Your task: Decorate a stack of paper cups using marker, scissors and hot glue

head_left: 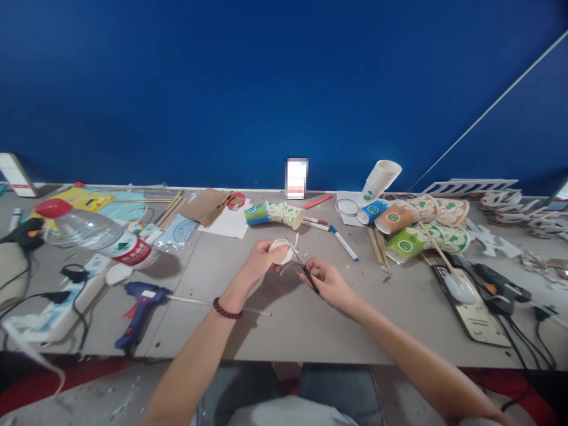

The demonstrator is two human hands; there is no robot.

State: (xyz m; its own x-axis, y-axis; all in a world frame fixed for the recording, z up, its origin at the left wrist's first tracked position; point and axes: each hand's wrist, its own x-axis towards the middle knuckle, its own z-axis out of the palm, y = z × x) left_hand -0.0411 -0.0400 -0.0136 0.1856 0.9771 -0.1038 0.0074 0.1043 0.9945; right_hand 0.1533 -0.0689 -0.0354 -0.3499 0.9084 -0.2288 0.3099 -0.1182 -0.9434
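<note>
So the left hand (pixel 261 255) has its fingers curled round a small white paper piece (pixel 280 251), probably a cut-down cup or its base, hard to say since the fingers cover most of it. The right hand (pixel 327 281) is wrapped around the dark handles of a thin pair of scissors (pixel 302 265), and the blades slant up from that grip to the edge of the white piece. Can't tell if the blades are parted or pressed together, they're just a thin blurry line. A pale curled strip (pixel 289 267) hangs just below where the two meet, over the grey tabletop (pixel 284 331).

Just behind the hands lies a row of nested green and blue patterned paper cups (pixel 275 213) on its side, and a blue-capped white marker (pixel 344 242) is a bit right of them. Further right of the scissor hand there's a heap of orange and green printed paper cups (pixel 417 228) with wooden sticks (pixel 377 244) beside it. Left of the paper-holding hand, a blue hot glue gun (pixel 139 305) lies with a glue stick poking out toward the wrist, which wears a dark red bead bracelet (pixel 227 309). Beyond the gun is a tipped clear plastic bottle with a red cap (pixel 95 234). Small white scraps at the far right edge are too blurry to make out.
</note>
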